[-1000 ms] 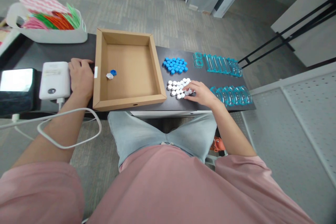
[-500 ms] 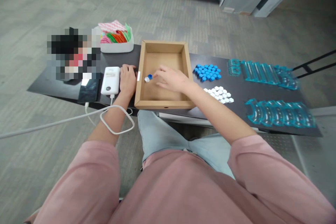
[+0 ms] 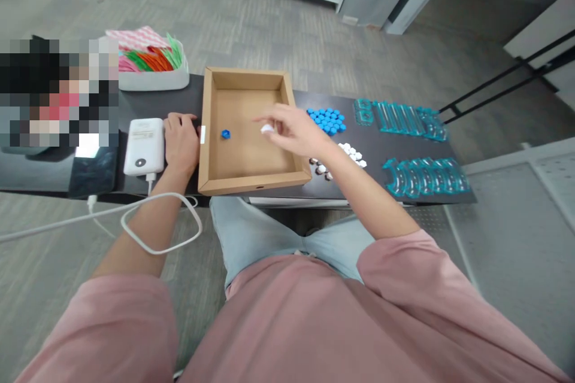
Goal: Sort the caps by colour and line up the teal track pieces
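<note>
A shallow cardboard box (image 3: 254,182) lies on the dark table in front of me. Over its floor, my right hand (image 3: 287,128) pinches a white hexagonal piece (image 3: 268,128) between thumb and fingers. One blue hexagonal piece (image 3: 225,134) rests inside the box toward its left wall. My left hand (image 3: 180,140) lies flat on the table between the box's left side and a white power bank (image 3: 144,146), fingers loosely bent and holding nothing.
Right of the box are blue hexagonal pieces (image 3: 330,121), white ones (image 3: 353,154) partly behind my right arm, and teal transparent plastic parts (image 3: 426,176). At left stand a white bin (image 3: 155,79) of colourful strips and a dark phone (image 3: 93,169); a white cable (image 3: 197,224) loops over my left forearm.
The white piece that lay beside the blue one has been picked up by my right hand and moved rightward. My view has swung right; the left hand stays beside the box.
</note>
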Available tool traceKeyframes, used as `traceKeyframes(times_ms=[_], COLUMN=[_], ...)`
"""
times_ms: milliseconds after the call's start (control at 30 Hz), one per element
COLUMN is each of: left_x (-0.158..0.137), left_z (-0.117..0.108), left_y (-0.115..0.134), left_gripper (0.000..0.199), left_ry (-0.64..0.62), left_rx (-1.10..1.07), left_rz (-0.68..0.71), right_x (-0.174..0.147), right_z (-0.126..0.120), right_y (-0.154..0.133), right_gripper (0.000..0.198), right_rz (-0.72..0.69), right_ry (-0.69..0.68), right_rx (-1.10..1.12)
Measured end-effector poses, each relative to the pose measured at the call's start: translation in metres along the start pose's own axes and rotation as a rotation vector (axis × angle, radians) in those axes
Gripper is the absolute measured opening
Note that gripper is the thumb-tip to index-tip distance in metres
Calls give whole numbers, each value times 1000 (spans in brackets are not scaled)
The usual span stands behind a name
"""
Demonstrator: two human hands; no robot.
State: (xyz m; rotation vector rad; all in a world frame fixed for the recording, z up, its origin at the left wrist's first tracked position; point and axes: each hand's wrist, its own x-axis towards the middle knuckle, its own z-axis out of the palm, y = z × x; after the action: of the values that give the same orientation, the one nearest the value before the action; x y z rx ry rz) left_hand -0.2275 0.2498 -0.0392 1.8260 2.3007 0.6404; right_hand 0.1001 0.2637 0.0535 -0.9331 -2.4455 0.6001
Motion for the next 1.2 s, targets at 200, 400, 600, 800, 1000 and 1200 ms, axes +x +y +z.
traceKeyframes(times_ms=[200, 400, 600, 800, 1000, 1200], left_x=[4, 6, 4, 4, 3, 1], left_z=[3, 1, -4, -3, -6, -7], left_y=[-4, -5, -3, -3, 0, 3], left_gripper=[46, 49, 51, 46, 44, 47], left_ry=[-3, -14, -40, -16, -44, -54], left_rx=[0, -36, -30, -32, -39, -43], left_rz=[-19, -45, -45, -31, -56, -58], right_x=[-140, -204, -206, -213, -210, -127], right_z=[-73, -20, 12, 18, 14, 6], right_y=[28, 34, 45, 60, 54, 9], right_gripper=[36, 18, 10, 12, 13, 22], right_rz=[332, 304, 214, 200, 214, 118], right_ry=[348, 297, 115, 173, 227, 170], right_rx=[-17, -68, -112, -186, -173, -108])
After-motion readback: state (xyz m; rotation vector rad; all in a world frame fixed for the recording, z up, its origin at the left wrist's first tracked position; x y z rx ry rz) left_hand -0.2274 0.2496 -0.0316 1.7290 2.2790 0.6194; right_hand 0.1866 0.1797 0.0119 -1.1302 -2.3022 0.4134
